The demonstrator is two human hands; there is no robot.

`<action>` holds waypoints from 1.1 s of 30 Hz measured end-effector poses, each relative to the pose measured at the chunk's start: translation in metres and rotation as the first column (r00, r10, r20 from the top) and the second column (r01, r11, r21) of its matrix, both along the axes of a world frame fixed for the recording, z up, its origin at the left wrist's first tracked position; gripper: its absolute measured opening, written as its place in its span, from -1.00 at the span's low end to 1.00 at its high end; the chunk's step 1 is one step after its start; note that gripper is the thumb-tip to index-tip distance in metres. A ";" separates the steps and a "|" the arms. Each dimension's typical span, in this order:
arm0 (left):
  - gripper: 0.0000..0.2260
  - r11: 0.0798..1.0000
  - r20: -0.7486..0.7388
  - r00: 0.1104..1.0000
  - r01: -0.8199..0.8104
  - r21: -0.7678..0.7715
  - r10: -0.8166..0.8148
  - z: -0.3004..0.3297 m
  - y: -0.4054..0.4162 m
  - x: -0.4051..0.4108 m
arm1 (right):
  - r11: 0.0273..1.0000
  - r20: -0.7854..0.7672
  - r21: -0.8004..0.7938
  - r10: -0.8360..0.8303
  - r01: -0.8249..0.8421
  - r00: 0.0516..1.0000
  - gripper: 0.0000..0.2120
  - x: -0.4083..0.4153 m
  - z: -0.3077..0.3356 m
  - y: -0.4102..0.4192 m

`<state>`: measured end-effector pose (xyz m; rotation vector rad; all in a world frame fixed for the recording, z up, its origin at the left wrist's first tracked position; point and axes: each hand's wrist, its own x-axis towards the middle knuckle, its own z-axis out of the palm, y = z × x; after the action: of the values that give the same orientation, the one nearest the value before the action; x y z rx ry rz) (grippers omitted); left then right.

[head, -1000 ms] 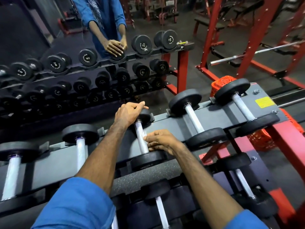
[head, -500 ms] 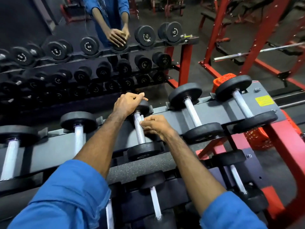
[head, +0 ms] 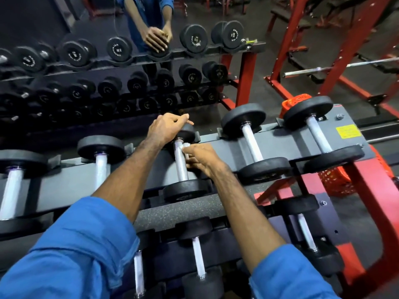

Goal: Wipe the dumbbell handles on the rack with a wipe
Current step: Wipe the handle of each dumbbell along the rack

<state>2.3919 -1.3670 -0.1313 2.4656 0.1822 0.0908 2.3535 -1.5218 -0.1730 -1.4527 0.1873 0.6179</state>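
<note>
Your left hand (head: 165, 130) curled over the far black head of the middle dumbbell (head: 183, 169), which lay across the grey top shelf of the rack (head: 278, 145). Your right hand (head: 201, 159) pinched a small white wipe (head: 186, 147) against the upper end of its knurled steel handle (head: 180, 162), just below that far head (only a scrap of the wipe showed past your fingers). Two more dumbbells (head: 251, 145) lay to the right on the same shelf, and the mirror (head: 64, 29) behind showed your hands.
</note>
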 end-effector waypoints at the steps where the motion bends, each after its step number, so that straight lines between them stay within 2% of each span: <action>1: -0.64 1.000 0.001 1.000 0.007 0.000 -0.007 0.000 0.000 0.000 | 1.000 -0.019 -0.010 0.028 -0.028 0.999 -0.87 -0.003 -0.004 -0.002; 4: -0.64 1.000 0.011 1.000 0.008 0.013 -0.009 0.000 0.000 -0.001 | 0.991 -0.077 0.029 0.131 -0.129 0.988 -0.73 -0.013 -0.010 -0.010; 6: -0.64 1.000 0.012 1.000 0.009 0.019 -0.009 0.000 0.001 -0.001 | 0.993 -0.054 0.069 0.103 -0.099 0.993 -0.66 -0.008 -0.011 -0.003; 9: -0.64 1.000 0.008 1.000 -0.001 0.020 0.001 0.001 -0.001 -0.002 | 0.999 0.018 0.036 0.015 -0.016 1.000 -0.61 0.000 -0.005 0.013; 14: -0.63 1.000 0.017 1.000 0.009 0.020 -0.009 0.000 0.001 -0.002 | 0.978 -0.086 -0.003 0.209 -0.210 0.974 -0.67 -0.012 -0.007 0.001; 16: -0.63 0.999 0.022 1.000 0.017 0.027 -0.017 0.000 0.001 -0.002 | 0.975 -0.073 -0.027 0.216 -0.219 0.974 -0.69 -0.011 -0.005 0.006; 19: -0.64 1.000 0.030 0.999 0.016 0.023 -0.017 0.001 0.000 -0.002 | 0.979 0.004 -0.150 0.138 -0.136 0.990 -0.64 -0.002 0.000 0.028; 22: -0.64 1.000 0.025 1.000 0.012 0.018 -0.012 0.000 0.001 -0.001 | 0.922 0.107 -0.350 0.214 -0.164 0.971 -0.64 -0.007 -0.005 0.035; 24: -0.64 1.000 0.027 1.000 0.010 0.021 -0.011 -0.001 0.000 -0.002 | 0.932 0.090 -0.316 0.214 -0.176 0.973 -0.70 -0.012 -0.008 0.034; 27: -0.65 1.000 0.036 0.999 0.016 0.019 -0.016 0.000 0.001 -0.002 | 0.973 0.091 -0.224 0.075 -0.053 0.993 -0.81 0.002 -0.003 0.040; 29: -0.65 1.000 0.033 0.999 0.018 0.015 -0.019 0.000 0.001 -0.001 | 0.980 0.088 -0.196 0.045 -0.027 0.995 -0.84 0.006 0.006 0.042; 33: -0.63 1.000 0.034 0.999 0.017 0.021 -0.018 -0.002 0.003 0.000 | 0.963 -0.037 -0.180 0.199 -0.202 0.979 -0.82 -0.010 0.006 0.027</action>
<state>2.3919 -1.3644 -0.1335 2.4838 0.1459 0.1277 2.3437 -1.4953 -0.1675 -1.6574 0.1138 0.7960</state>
